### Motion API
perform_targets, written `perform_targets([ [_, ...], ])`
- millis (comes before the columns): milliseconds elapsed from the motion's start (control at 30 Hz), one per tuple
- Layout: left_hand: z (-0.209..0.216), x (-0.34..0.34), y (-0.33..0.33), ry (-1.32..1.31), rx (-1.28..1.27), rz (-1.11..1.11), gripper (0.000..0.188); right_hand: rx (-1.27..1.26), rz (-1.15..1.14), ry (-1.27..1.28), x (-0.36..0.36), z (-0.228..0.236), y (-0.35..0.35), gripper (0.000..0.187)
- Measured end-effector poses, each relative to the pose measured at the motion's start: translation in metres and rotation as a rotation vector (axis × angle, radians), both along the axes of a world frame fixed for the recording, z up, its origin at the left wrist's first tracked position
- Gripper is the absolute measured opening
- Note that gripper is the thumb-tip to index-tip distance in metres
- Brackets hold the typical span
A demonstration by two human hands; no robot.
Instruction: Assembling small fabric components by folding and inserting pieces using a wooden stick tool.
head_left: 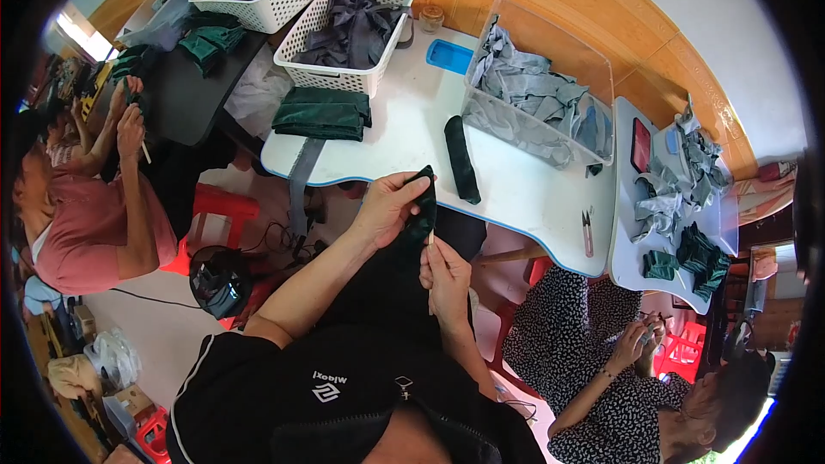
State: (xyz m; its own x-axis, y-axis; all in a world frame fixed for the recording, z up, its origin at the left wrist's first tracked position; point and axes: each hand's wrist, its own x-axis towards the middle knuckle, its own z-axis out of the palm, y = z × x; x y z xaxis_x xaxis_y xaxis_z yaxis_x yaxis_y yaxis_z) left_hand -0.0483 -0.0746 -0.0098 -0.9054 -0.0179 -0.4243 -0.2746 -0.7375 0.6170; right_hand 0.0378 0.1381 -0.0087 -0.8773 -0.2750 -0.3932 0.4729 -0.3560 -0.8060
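My left hand (385, 209) is closed on the upper part of a dark green velvety fabric piece (423, 210), thumb on top, held just off the near table edge. Below it, my right hand (447, 279) pinches a thin pale stick (431, 239) whose upper end meets the fabric; whether it goes inside I cannot tell. A similar dark green fabric tube (461, 160) lies on the white table (404, 142) beyond my hands. To its left sits a stack of folded green fabric (322, 112), with a grey strip (304, 174) hanging over the edge.
White baskets (378, 77) of fabric, a blue tray (449, 56) and a clear bin (541, 129) of grey-blue cloth stand at the back. Small snips (588, 233) lie at the right. Co-workers sit at left (103, 241) and right (593, 387), near red stools (219, 206).
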Motion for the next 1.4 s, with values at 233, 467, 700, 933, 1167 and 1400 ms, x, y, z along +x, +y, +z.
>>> perform_targets([
  [233,-0.009,-0.027,-0.001,-0.044,0.103,0.032,0.019,0.072,0.047,0.053,-0.006,-0.013,0.008,0.032],
  [467,-0.019,-0.023,0.026,0.090,-0.088,-0.119,0.021,0.071,-0.074,0.090,-0.011,-0.013,0.007,0.034],
  [700,-0.001,-0.026,0.039,0.072,-0.180,-0.011,0.023,0.012,-0.060,0.001,-0.021,-0.006,0.008,0.036],
  [933,-0.003,-0.034,0.032,-0.004,-0.143,0.044,0.027,-0.019,-0.014,-0.007,-0.007,-0.008,0.014,0.035],
  [1167,-0.014,-0.017,0.040,0.036,-0.174,-0.069,0.029,0.135,-0.005,0.108,0.004,-0.017,0.021,0.035],
  [1400,0.002,-0.015,0.053,0.010,-0.228,-0.071,0.027,-0.156,-0.036,-0.074,0.000,-0.005,0.027,0.035],
])
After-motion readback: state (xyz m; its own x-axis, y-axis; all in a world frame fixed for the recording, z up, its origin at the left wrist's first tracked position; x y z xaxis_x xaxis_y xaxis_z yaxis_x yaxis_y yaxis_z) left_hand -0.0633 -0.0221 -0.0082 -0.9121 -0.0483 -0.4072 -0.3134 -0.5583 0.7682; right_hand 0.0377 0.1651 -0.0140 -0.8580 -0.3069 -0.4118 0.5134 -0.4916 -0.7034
